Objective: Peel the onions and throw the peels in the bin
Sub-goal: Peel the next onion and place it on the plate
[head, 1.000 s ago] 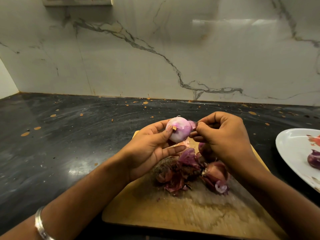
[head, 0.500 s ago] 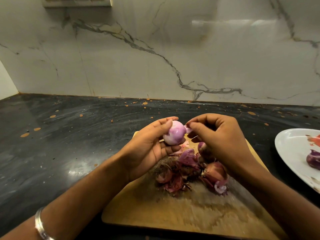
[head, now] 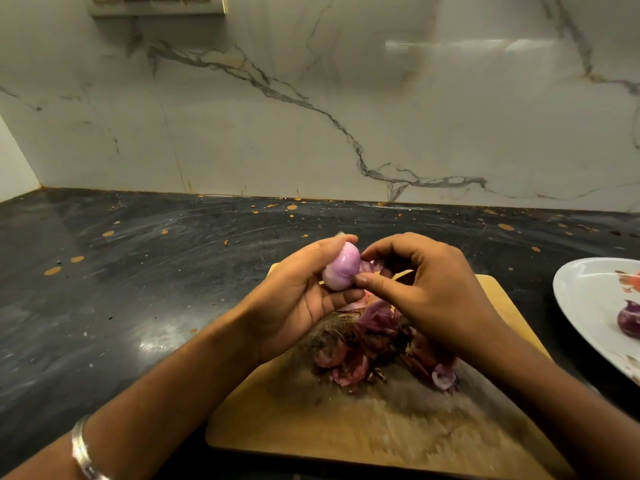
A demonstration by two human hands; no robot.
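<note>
Across the whole upper half of the frame stands the white marble wall (head: 311,109) with its grey veins, and a switch plate (head: 156,3) sits at the top left edge. Below it runs the dark countertop (head: 121,278), spotted with small orange flecks. At lower centre lies the wooden cutting board (head: 346,431), its near edge close to the bottom of the frame. At the right edge a white plate (head: 588,299) reaches partly into view, and one unpeeled purple onion (head: 628,322) lies on it.

Both my forearms come up from the bottom corners and meet above the far part of the board. A silver bangle (head: 83,448) rings my left wrist at lower left. My left hand (head: 294,299) cups the peeled onion (head: 343,268), pale pink and glossy, with my fingers curled behind and under it and a fingertip over its top, so it is held clear of the board, a little above centre of the frame. My right hand (head: 436,292) is just right of it, thumb and forefinger drawn together against the onion's right side, pinching a thin scrap of pink skin (head: 369,266) that clings there. Under my hands, at the middle of the board, lies a heap of onion peels (head: 374,344), dark red and papery, with some rootlets among them; a small pale piece (head: 443,375) rests at the heap's lower right.
</note>
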